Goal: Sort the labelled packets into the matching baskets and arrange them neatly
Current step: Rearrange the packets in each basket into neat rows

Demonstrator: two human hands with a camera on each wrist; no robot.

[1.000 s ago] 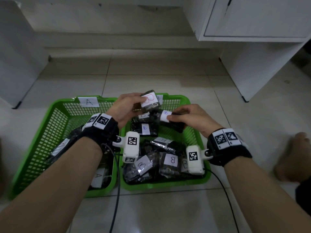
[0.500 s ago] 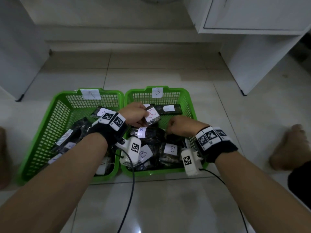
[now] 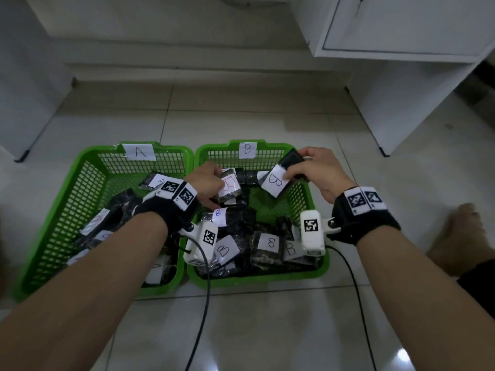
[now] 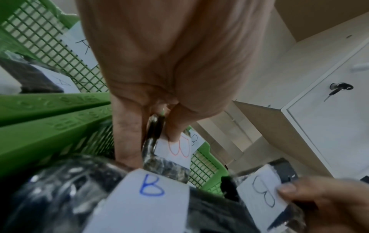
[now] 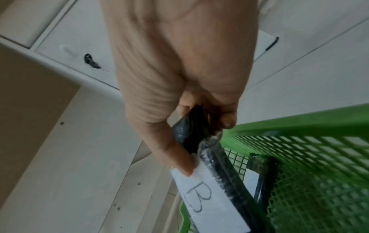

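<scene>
Packets with paper labels are what's getting sorted here, and both hands have one right now, both over the B basket (image 3: 316, 269), the right-hand one of two green baskets sitting side by side on the tiled floor.

The left hand (image 3: 205, 183) is curled around a packet with a red B (image 3: 229, 186) on its label. In the left wrist view the thumb (image 4: 175, 126) is pressed onto the top edge of that label and the other fingers sit behind the packet, so it's a proper pinch, not just resting. This one hangs low over the left-rear part of the B basket, just above the other packets.

The right hand (image 3: 316, 170) grips a dark packet with a black B (image 3: 276, 181) on a white label, held tilted, up at the back right corner of the B basket, near its rim. In the right wrist view the thumb (image 5: 179, 157) lies on the label's edge and the fingers wrap the dark end of the packet, closed tight on it.

A heap of B packets (image 3: 269, 243) fills the near half of the B basket, one with a blue B (image 3: 219, 214) right below the left hand. The A basket (image 3: 88, 167) touches the B basket's left side and holds its own packets (image 3: 158, 180), partly hidden by the left forearm. A bare foot (image 3: 466, 236) rests on the floor well to the right of the B basket.
</scene>
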